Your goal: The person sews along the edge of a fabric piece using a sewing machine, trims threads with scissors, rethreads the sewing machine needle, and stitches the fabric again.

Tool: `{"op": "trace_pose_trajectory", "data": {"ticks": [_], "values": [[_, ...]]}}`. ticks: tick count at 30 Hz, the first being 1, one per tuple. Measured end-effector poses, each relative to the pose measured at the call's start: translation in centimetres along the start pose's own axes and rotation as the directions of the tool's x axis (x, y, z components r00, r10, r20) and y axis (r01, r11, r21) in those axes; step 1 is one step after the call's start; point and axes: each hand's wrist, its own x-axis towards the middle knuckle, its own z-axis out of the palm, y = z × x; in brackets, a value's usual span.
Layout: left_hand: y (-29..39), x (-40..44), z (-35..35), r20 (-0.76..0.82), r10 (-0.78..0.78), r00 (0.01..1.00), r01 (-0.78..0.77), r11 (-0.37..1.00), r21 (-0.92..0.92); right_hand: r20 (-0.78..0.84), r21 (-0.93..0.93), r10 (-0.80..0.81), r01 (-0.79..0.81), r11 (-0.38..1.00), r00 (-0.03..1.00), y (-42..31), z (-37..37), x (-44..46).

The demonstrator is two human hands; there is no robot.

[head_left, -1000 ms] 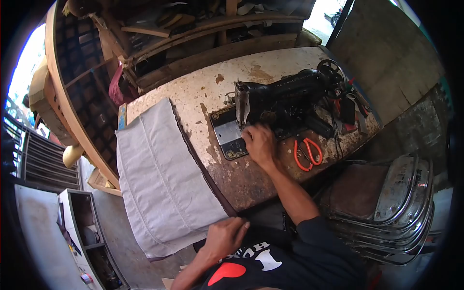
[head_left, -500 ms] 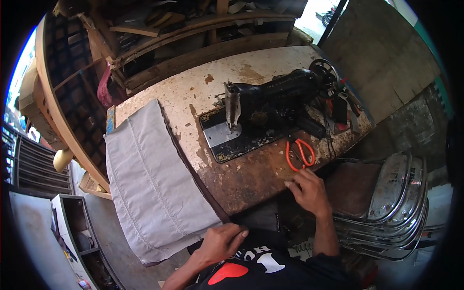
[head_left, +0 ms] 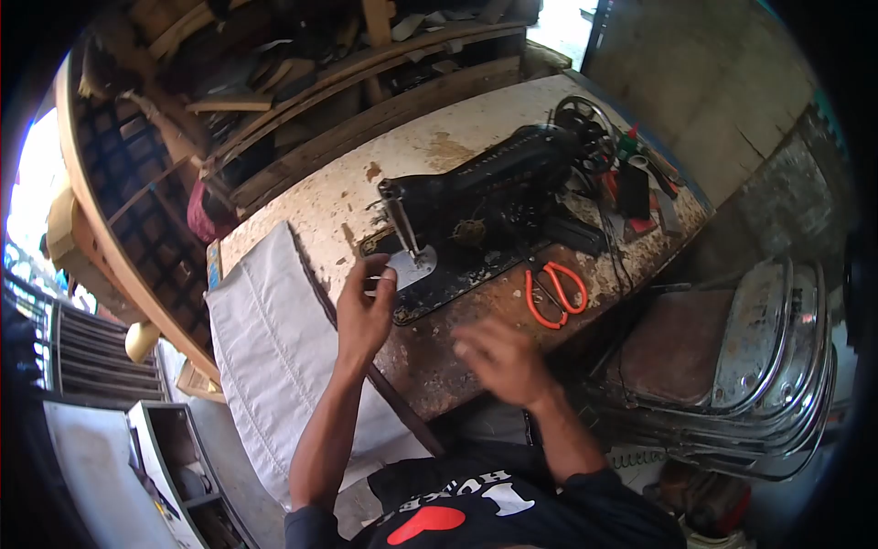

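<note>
My left hand (head_left: 364, 311) is raised by the front left corner of a black sewing machine (head_left: 494, 192), close to its metal needle plate (head_left: 413, 267). Its thumb and index fingertips come together; whatever may be between them is too small to make out. Over the worn front edge of the table, my right hand (head_left: 505, 364) is smeared by motion, so its fingers are unclear. Orange-handled scissors (head_left: 555, 295) lie to the right of that hand, apart from it. A grey stitched cloth (head_left: 274, 339) with a dark edge drapes over the table's left end, partly behind my left forearm.
The peeling wooden table (head_left: 315, 197) carries a pile of small tools (head_left: 640, 197) at its right end. Stacked metal-framed chairs (head_left: 732, 366) stand at the right. Cluttered wooden shelves (head_left: 357, 69) rise behind, and a cabinet (head_left: 160, 448) is at lower left.
My left hand has risen from the cloth's near corner to the machine's needle area. My right hand has moved left, away from the scissors. The view has shifted slightly.
</note>
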Motion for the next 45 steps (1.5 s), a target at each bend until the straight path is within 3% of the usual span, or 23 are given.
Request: {"op": "trace_pose_trajectory", "data": {"ticks": [1,3,5,6,9,11,13,15,16,18,21,25,28,30,32,33,34,35,36,41,43,44,45], "values": [[-1.0,1.1,0.6,-0.074,0.103,0.992,-0.104,0.995,-0.008,-0.15,-0.078,-0.071,0.06,0.995,0.986,0.8,-1.9,1.8],[-0.7,3.0,1.5,-0.099,0.071,0.993,-0.078,0.995,-0.07,-0.414,-0.279,-0.222,0.109,0.954,0.883,1.4,-7.3,7.0],[-0.5,4.0,1.9,-0.091,0.034,0.995,-0.044,0.993,-0.109,-0.649,-0.385,-0.259,-0.015,0.923,0.715,1.8,-12.6,13.6],[-0.9,4.2,1.9,-0.058,-0.012,0.998,0.0,0.98,-0.199,-0.641,-0.562,-0.37,-0.083,0.823,0.672,3.6,-15.4,17.0],[-1.0,3.7,2.2,-0.05,0.03,0.998,-0.045,0.939,-0.341,-0.65,-0.57,-0.156,-0.341,0.748,0.744,10.2,-19.5,25.2],[-0.5,2.4,1.4,-0.053,0.038,0.998,-0.058,0.891,-0.451,-0.43,-0.627,0.307,-0.525,0.576,0.849,11.4,-19.7,26.7],[0.2,0.6,-0.7,0.016,-0.02,1.0,0.025,0.91,-0.415,-0.293,-0.736,0.232,-0.374,0.564,0.927,10.1,-20.6,23.6],[-0.3,-1.1,-3.0,0.013,-0.083,0.996,0.079,0.869,-0.488,-0.084,-0.947,0.429,-0.206,0.246,0.899,9.0,-23.0,20.4],[-0.6,-1.9,-4.1,0.004,-0.102,0.995,0.089,0.843,-0.531,-0.076,-0.949,0.422,-0.195,0.246,0.903,9.0,-22.8,19.5],[0.0,-3.3,-6.1,0.003,-0.147,0.989,0.124,0.823,-0.554,-0.478,-0.52,0.317,-0.555,0.649,0.819,9.5,-22.0,17.0],[0.5,-5.2,-8.6,-0.026,-0.179,0.984,0.136,0.826,-0.547,-0.591,-0.414,0.195,-0.501,0.76,0.783,11.7,-20.1,17.4],[1.4,-9.1,-12.1,-0.147,-0.155,0.977,0.054,0.845,-0.532,-0.561,-0.486,0.185,-0.501,0.716,0.807,11.6,-20.3,17.7],[1.3,-12.7,-11.5,-0.113,-0.23,0.967,0.158,0.882,-0.444,-0.624,-0.485,0.216,-0.589,0.647,0.751,9.2,-18.9,17.7],[0.5,-15.5,-9.4,0.072,-0.333,0.94,0.339,0.892,-0.299,-0.629,-0.668,-0.328,-0.274,0.692,0.705,9.9,-17.2,15.8],[0.4,-17.7,-6.5,0.27,-0.366,0.891,0.434,0.861,-0.265,-0.626,-0.544,-0.199,-0.239,0.805,0.754,4.5,-13.0,12.0],[0.3,-18.5,-4.6,0.284,-0.327,0.901,0.414,0.843,-0.343,-0.468,-0.481,-0.085,-0.173,0.859,0.88,3.4,-10.9,9.8],[-0.2,-19.3,-3.1,0.245,-0.264,0.933,0.339,0.873,-0.351,-0.246,-0.476,0.175,-0.276,0.835,0.953,2.3,-9.2,7.5],[-0.4,-19.8,-2.2,0.245,-0.245,0.938,0.306,0.916,-0.259,-0.13,-0.672,0.292,-0.301,0.676,0.948,1.3,-7.7,5.6],[0.4,-19.9,-1.5,0.233,-0.194,0.953,0.236,0.958,-0.165,-0.131,-0.739,0.122,-0.179,0.649,0.984,4.2,-6.7,3.6],[2.3,-19.4,0.6,0.283,0.067,0.957,-0.054,0.997,-0.053,-0.154,-0.746,0.252,-0.28,0.605,0.955,5.4,-7.2,1.5],[1.5,-19.1,1.0,0.412,0.3,0.86,-0.313,0.949,-0.039,-0.001,-0.594,0.503,-0.406,0.695,0.864,4.1,-8.0,2.0],[1.5,-18.9,1.0,0.466,0.383,0.798,-0.389,0.917,-0.089,-0.011,-0.593,0.499,-0.408,0.695,0.866,4.1,-7.9,1.2],[0.7,-19.1,1.3,0.528,0.437,0.728,-0.443,0.888,-0.123,0.011,-0.245,0.566,-0.546,0.801,0.824,4.5,-7.4,0.0]]}}
